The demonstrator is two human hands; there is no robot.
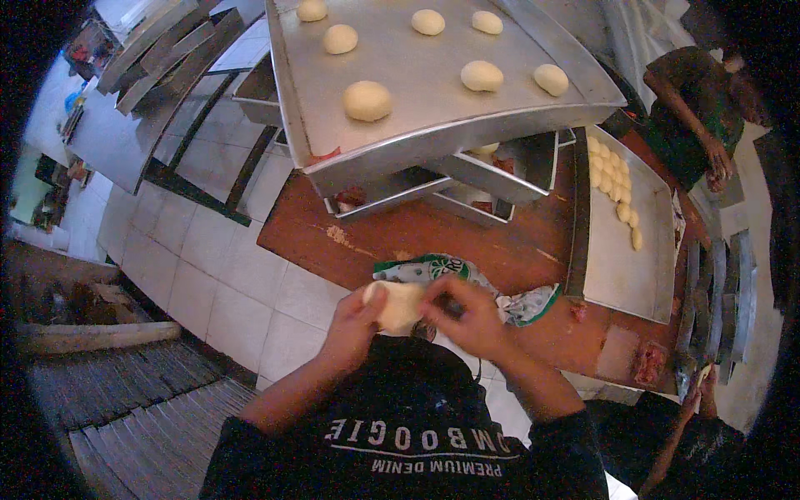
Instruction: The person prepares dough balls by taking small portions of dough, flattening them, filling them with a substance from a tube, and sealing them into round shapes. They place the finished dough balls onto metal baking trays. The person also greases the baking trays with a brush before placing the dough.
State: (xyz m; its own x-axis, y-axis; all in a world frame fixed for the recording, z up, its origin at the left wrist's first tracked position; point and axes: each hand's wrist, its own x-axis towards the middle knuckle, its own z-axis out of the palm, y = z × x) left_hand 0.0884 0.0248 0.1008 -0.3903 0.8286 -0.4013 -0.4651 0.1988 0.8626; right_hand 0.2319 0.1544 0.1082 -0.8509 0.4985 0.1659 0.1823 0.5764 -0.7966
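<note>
A flattened piece of pale dough (402, 307) is held in front of my body, over the near edge of the table. My left hand (354, 327) grips its left side, the thumb lying on top. At its right edge, my right hand (468, 315) has curled fingers pinching the dough, a little smeared by motion. Beyond my hands, a large metal tray (400, 137) carries several spaced round dough balls (367, 101). A white and green plastic bag (527, 306) lies on the table beside and behind my hands.
The tray rests on stacked metal pans (500, 179) on a reddish-brown table (333, 221). Another tray (629, 279) at right holds rows of dough pieces (611, 175). One person (696, 117) stands far right; another (692, 442) works near right. Metal racks (158, 417) stand at left.
</note>
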